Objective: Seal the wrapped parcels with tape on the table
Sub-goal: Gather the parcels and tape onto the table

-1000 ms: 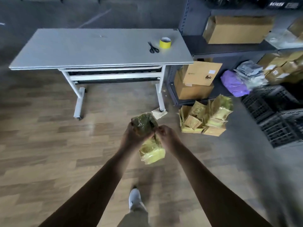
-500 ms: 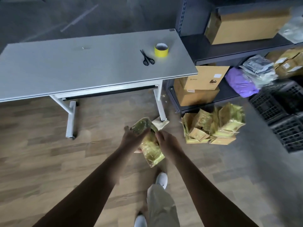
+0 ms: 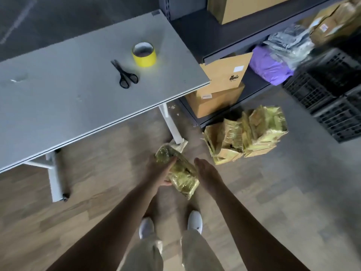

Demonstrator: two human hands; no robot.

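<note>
I hold a stack of gold foil-wrapped parcels [image 3: 182,178] in front of me, above the wooden floor. My left hand [image 3: 159,173] grips their left side, thumb across the top parcel and fingers underneath. On the right side my right hand [image 3: 205,173] holds them, its fingers hidden behind the wrapping. On the grey table [image 3: 58,98], up and to the left, stand a yellow tape roll [image 3: 144,55] and black scissors [image 3: 125,75] near the right end. The parcels are below the table's front edge, close to its right leg.
A pile of several more gold parcels [image 3: 246,133] lies on the floor to the right. Behind it a dark shelf unit [image 3: 224,42] holds cardboard boxes [image 3: 220,94] and a purple bag [image 3: 270,65]. Black crates [image 3: 332,98] stand far right.
I have stepped closer to the table, which now fills the upper left. Both hands keep the parcels, and the right hand has slid lower along their right side.
</note>
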